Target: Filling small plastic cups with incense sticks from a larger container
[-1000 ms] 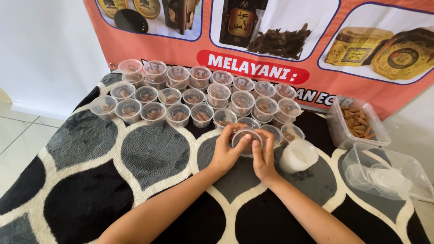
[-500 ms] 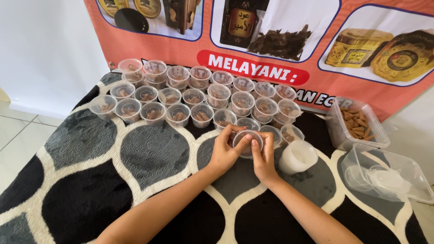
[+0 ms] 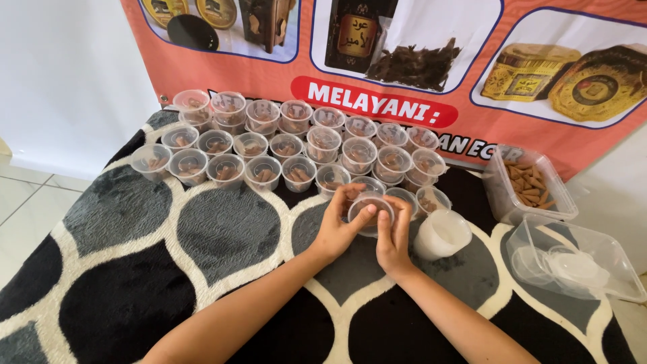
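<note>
A: Going from the left edge of the black, grey and white patterned rug [image 3: 135, 229], what's there?

B: Rows of small round clear plastic cups with lids [image 3: 269, 145], each holding a few brown pieces, packed along the far edge of the rug against the orange printed banner [image 3: 222, 71]. They run from the far left corner toward the middle.

A: And the hands?

B: Both are near the middle of the rug, just in front of the right end of those rows. The left hand [image 3: 335, 229] and the right hand [image 3: 393, 236] are closed around one small round clear plastic cup [image 3: 369, 210], fingers curled on its sides, thumbs up at the rim. It sits between them, raised a little off the rug, touching both.

A: Which hand is nearer to it? Any long axis?

B: Neither; the grip is even, left from the left side, right from the right. The cup is round, so no long axis, and its opening faces up. I can't tell whether a lid is on it.

A: Further right?

B: Just beside the right hand, a milky white round plastic tub [image 3: 441, 234]. Near the right edge, a clear rectangular box of brown sticks [image 3: 529, 185], and nearer, a clear rectangular container of loose clear lids [image 3: 573, 263].
</note>
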